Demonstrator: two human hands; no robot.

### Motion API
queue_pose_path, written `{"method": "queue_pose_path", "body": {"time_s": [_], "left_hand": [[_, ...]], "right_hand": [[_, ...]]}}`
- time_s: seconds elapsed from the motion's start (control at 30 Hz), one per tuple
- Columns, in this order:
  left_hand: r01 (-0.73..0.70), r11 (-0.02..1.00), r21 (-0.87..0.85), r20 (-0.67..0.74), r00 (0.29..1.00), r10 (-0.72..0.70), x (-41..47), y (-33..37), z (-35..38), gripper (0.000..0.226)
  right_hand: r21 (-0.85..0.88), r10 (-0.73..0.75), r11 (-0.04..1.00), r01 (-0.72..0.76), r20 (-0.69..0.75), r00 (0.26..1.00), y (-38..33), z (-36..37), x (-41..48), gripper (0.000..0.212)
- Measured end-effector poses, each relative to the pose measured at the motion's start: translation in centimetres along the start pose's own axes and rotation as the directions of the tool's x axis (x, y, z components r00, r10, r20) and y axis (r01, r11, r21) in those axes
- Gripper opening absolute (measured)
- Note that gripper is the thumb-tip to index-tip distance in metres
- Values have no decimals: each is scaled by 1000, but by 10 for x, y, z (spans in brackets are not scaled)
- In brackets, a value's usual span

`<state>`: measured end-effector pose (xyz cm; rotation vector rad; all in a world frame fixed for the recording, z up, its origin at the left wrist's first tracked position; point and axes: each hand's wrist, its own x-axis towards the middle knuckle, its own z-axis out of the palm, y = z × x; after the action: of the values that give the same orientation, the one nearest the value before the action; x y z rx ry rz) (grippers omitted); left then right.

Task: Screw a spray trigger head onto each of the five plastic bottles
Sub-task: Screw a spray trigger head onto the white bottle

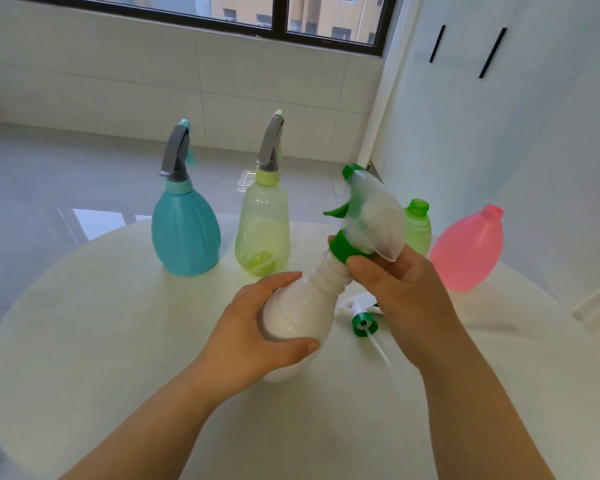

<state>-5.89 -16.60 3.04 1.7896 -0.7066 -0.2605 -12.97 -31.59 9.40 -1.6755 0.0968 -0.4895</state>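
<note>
My left hand grips the body of a white bottle, tilted over the round table. My right hand pinches the green collar of a white and green trigger head seated on the bottle's ribbed neck; the head is motion-blurred. A teal bottle and a pale green bottle stand at the back, each wearing a grey trigger head. A small green bottle and a pink bottle stand open-necked at the right. A loose white trigger head with green collar and dip tube lies under my right hand.
The table's far edge runs just behind the standing bottles, with tiled floor beyond. A white wall and cabinet doors rise on the right; a dark-framed window spans the top.
</note>
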Motion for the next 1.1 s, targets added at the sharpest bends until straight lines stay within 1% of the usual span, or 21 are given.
{"method": "queue_pose_path", "body": {"time_s": [0.1,0.17,0.3,0.37,0.43,0.5,0.57,0.63,0.73,0.8,0.87,0.93,1.0,1.03,1.07,1.1], "left_hand": [[-7,1000,-19,-11,1000,7,2,-2,1,62],[-8,999,-36,-18,1000,7,3,-3,2,61],[-11,998,-64,-41,999,9,2,-6,2,64],[-23,996,-90,-51,999,18,1,-9,0,63],[-27,994,-108,-42,999,23,-1,-13,-2,62],[-25,994,-102,-34,999,22,-3,-17,-4,63],[-21,995,-98,-32,999,18,-4,-19,-5,63],[-17,995,-103,-43,999,13,-5,-19,-4,62],[-30,995,-100,-86,996,22,-6,-15,0,61],[-49,996,-81,-106,994,40,-7,-13,3,62],[-62,996,-62,-104,993,56,-7,-12,4,62],[-61,996,-63,-97,994,55,-6,-12,4,61],[-49,996,-78,-98,994,41,-6,-13,3,60],[-50,995,-85,-97,994,42,-5,-14,2,60],[-54,995,-87,-95,994,46,-5,-15,2,60],[-58,995,-87,-91,995,50,-4,-15,2,60]], "right_hand": [[5,-10,1000,10,28,1000,-1,4,1,26],[-7,-25,1000,25,21,999,-1,8,3,27],[-51,-39,998,40,18,999,-2,15,10,22],[-106,-30,994,37,59,998,-5,18,15,20],[-158,-10,987,31,130,991,-10,19,19,20],[-155,21,988,12,212,977,-15,18,22,19],[-150,29,989,10,251,968,-17,19,21,20],[-160,13,987,23,220,976,-16,23,19,21],[-183,-13,983,25,67,998,-11,31,15,25],[-208,-29,978,21,-36,999,-7,37,13,28],[-221,-42,975,24,-78,996,-4,41,11,32],[-196,-3,981,-5,-44,999,-3,42,10,34],[-123,68,990,-62,46,997,-2,40,9,41],[-100,81,992,-72,91,993,-1,39,8,45],[-74,78,995,-69,123,989,-1,38,7,44],[-40,58,998,-53,138,989,0,37,7,36]]}}
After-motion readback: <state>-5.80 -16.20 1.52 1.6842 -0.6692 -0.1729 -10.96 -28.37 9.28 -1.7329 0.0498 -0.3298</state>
